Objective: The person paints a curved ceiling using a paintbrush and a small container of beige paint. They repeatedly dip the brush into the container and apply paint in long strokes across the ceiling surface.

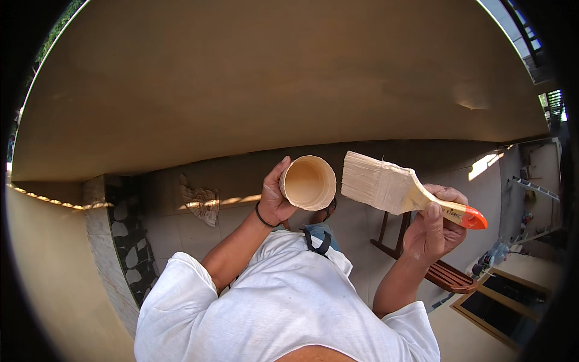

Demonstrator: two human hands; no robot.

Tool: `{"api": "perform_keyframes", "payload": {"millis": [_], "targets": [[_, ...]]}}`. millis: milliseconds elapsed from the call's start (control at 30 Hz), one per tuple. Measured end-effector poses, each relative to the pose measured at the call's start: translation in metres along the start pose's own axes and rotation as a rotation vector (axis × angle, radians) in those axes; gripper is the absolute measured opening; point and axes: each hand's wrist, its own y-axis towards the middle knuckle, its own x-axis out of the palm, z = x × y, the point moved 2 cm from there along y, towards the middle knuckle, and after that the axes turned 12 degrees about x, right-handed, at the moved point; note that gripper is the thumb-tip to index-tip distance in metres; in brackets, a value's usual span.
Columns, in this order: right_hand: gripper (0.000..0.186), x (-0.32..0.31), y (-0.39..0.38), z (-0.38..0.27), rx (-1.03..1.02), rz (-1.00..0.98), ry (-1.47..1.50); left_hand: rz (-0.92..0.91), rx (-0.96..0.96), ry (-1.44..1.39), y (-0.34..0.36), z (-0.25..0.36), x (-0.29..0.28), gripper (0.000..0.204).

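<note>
My left hand is closed around the side of a round paint cup, whose mouth faces up toward me. Cream-coloured paint coats its inner wall and lies in the bottom. To the right of the cup, my right hand grips a wide flat paintbrush by its wooden handle with an orange-red end. The bristles point left toward the cup, caked with the same pale paint, and stay a small gap apart from its rim. A broad tan wall rises in front of both hands.
A crumpled cloth lies on the tiled floor at the left. Beside my right forearm stands a brown wooden chair. A ladder and assorted items are at the far right. Dark stone-patterned trim edges a step on the left.
</note>
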Motion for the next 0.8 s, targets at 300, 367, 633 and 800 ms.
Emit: {"api": "perform_keyframes", "payload": {"millis": [300, 367, 633, 800], "targets": [[0.023, 0.054, -0.004, 0.004, -0.105, -0.182, -0.492, 0.087, -0.036, 0.029, 0.003, -0.017, 0.015, 0.046], [0.022, 0.058, -0.004, 0.009, -0.084, -0.199, -0.53, 0.078, -0.02, 0.063, 0.003, -0.018, 0.016, 0.045], [0.018, 0.065, 0.003, 0.029, -0.078, -0.276, -0.69, 0.078, 0.039, 0.146, 0.005, -0.017, 0.014, 0.04], [0.018, 0.066, 0.003, 0.046, -0.035, -0.295, -0.683, 0.08, 0.033, 0.115, 0.01, -0.018, 0.008, 0.042]]}}
